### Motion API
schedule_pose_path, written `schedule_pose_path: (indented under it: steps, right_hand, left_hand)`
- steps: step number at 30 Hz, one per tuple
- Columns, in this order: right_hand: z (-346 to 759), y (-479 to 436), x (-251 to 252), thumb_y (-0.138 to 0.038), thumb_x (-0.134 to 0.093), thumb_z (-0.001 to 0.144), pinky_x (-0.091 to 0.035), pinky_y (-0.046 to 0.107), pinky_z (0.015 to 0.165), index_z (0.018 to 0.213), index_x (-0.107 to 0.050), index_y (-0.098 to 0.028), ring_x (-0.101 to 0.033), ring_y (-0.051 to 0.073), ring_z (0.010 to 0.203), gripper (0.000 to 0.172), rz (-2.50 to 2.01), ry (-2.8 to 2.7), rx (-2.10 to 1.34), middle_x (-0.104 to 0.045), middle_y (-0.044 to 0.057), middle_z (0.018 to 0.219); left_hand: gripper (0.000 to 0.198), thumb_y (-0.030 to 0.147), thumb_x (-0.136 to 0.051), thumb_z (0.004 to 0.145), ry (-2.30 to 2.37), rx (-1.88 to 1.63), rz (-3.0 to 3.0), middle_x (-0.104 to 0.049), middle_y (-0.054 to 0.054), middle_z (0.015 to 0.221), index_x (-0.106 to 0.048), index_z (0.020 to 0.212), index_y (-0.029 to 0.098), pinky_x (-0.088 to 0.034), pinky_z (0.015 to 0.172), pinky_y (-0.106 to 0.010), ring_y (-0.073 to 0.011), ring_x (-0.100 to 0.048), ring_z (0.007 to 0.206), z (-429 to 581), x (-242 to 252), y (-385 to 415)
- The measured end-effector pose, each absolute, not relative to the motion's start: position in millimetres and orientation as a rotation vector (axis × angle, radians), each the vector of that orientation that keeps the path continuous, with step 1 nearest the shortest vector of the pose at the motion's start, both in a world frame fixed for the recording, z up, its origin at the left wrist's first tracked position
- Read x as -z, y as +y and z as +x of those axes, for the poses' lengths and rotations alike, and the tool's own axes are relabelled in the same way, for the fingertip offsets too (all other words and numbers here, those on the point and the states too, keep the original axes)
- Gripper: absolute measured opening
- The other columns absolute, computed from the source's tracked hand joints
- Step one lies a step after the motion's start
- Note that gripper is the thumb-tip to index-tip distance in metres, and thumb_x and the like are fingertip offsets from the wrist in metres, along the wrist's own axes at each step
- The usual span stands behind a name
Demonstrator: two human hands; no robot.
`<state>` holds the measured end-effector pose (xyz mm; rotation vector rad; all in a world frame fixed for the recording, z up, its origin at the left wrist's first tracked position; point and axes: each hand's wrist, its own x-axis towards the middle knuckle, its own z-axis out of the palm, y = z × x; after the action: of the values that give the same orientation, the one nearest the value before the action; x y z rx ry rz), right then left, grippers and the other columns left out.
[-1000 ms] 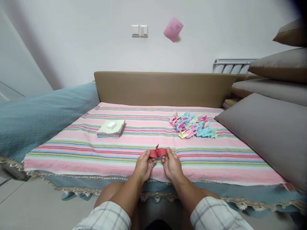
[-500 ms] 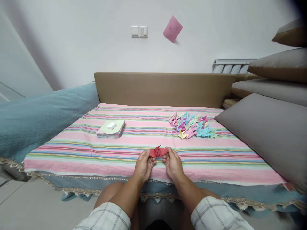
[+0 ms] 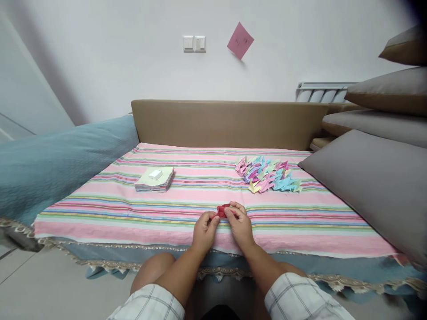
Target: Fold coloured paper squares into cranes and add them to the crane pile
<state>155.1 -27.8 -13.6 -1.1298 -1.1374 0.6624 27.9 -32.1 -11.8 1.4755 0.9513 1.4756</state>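
A small red folded paper [image 3: 223, 210] is held between my two hands, above the front part of the striped cloth [image 3: 110, 213]. My left hand [image 3: 204, 229] pinches its left end between thumb and fingers. On its right side, my right hand [image 3: 240, 223] grips it with the thumb on the near face and the fingers behind, hiding part of the paper. Beyond my right hand lies a cluster of colourful folded paper cranes [image 3: 267, 174]. To the left sits a stack of square paper sheets [image 3: 151, 183], topped by a small white block [image 3: 155, 174].
Grey cushions [image 3: 373, 178] are piled along the right side. A brown backrest [image 3: 220, 124] stands behind the cloth, and a blue covered armrest [image 3: 66, 155] runs along the left. On the wall are switches [image 3: 194, 43] and a pink note [image 3: 240, 41].
Both hands have drawn closer together around the red paper, and their fingers have shifted. Less of the paper shows now, and its spread-out ends are covered.
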Motion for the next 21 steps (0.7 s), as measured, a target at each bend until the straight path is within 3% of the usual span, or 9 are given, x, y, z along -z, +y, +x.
schedule_pose_path:
  steps: [6, 9, 12, 16, 21]
  right_hand:
    - [159.2, -24.5, 16.8, -0.044, -0.059, 0.076, -0.037, 0.033, 0.090, 0.070, -0.070, -0.018, -0.055, 0.020, 0.096, 0.028, -1.161, -1.085, -0.668, -0.061, 0.007, 0.095]
    - [160.9, -24.1, 16.4, -0.045, -0.059, 0.076, -0.038, 0.033, 0.089, 0.077, -0.069, -0.018, -0.055, 0.020, 0.095, 0.030, -1.144, -1.085, -0.698, -0.062, 0.007, 0.095]
    - [161.5, -24.4, 15.2, -0.049, -0.060, 0.074, -0.043, 0.031, 0.078, 0.084, -0.064, -0.017, -0.056, 0.018, 0.081, 0.033, -1.129, -1.046, -0.736, -0.062, 0.004, 0.084]
    - [162.0, -24.7, 15.1, -0.050, -0.057, 0.076, -0.042, 0.028, 0.069, 0.066, -0.056, -0.018, -0.051, 0.016, 0.069, 0.034, -1.179, -1.100, -0.648, -0.056, 0.000, 0.067]
    - [163.8, -24.2, 15.5, -0.053, -0.050, 0.080, -0.040, 0.028, 0.070, 0.061, -0.050, -0.019, -0.051, 0.016, 0.068, 0.039, -1.213, -1.100, -0.623, -0.055, 0.000, 0.065]
  left_hand:
    - [0.016, 0.034, -0.063, 0.075, 0.906, -1.442, 1.492, -0.062, -0.004, 0.079, -0.061, 0.069, 0.020, -0.040, 0.076, -0.026, -0.0174, -0.055, 0.078, 29.5, 13.6, -32.4]
    - [0.024, 0.040, -0.062, 0.074, 0.900, -1.411, 1.382, -0.060, -0.001, 0.067, -0.057, 0.067, 0.018, -0.041, 0.068, -0.025, -0.0142, -0.053, 0.067, 30.5, 14.1, -31.3]
    - [0.033, 0.048, -0.062, 0.073, 0.898, -1.391, 1.246, -0.058, 0.002, 0.059, -0.052, 0.066, 0.018, -0.041, 0.063, -0.025, -0.0119, -0.051, 0.058, 31.1, 15.4, -29.2]
    - [0.036, 0.050, -0.063, 0.071, 0.895, -1.380, 1.196, -0.060, 0.001, 0.061, -0.051, 0.068, 0.017, -0.044, 0.063, -0.025, -0.0117, -0.054, 0.059, 30.7, 16.9, -27.7]
    - [0.035, 0.048, -0.066, 0.069, 0.884, -1.354, 1.169, -0.061, 0.001, 0.060, -0.052, 0.066, 0.016, -0.046, 0.062, -0.024, -0.0101, -0.056, 0.057, 31.6, 17.9, -29.2]
